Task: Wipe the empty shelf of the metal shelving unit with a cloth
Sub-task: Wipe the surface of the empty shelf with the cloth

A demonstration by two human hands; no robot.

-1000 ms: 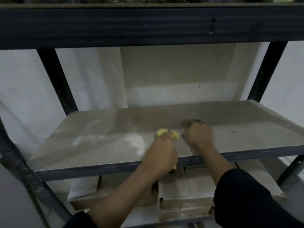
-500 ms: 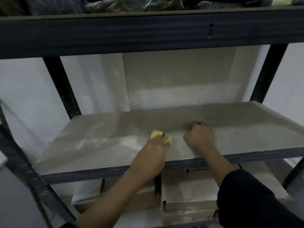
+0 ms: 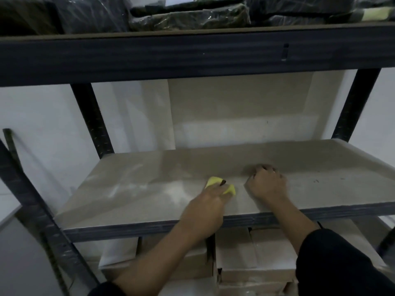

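Note:
The bare beige shelf board [image 3: 132,184] of the dark metal shelving unit [image 3: 92,116] fills the middle of the head view, dusty with pale streaks. My left hand [image 3: 205,208] presses a small yellow cloth [image 3: 213,181] onto the board near its front middle, fingers curled over it; most of the cloth is hidden under the hand. My right hand [image 3: 267,184] rests on the board just to the right, fingers curled under, holding nothing that I can see.
Dark plastic-wrapped bundles [image 3: 188,16] lie on the shelf above. Cardboard boxes [image 3: 252,253] stand on the level below. Black uprights [image 3: 354,105] frame the bay, with white wall behind. A slanted dark bar [image 3: 32,199] crosses at the left.
My left hand has slid the yellow cloth away from the front edge, further onto the board and slightly left. My right hand has stayed where it was. The view has tilted upward.

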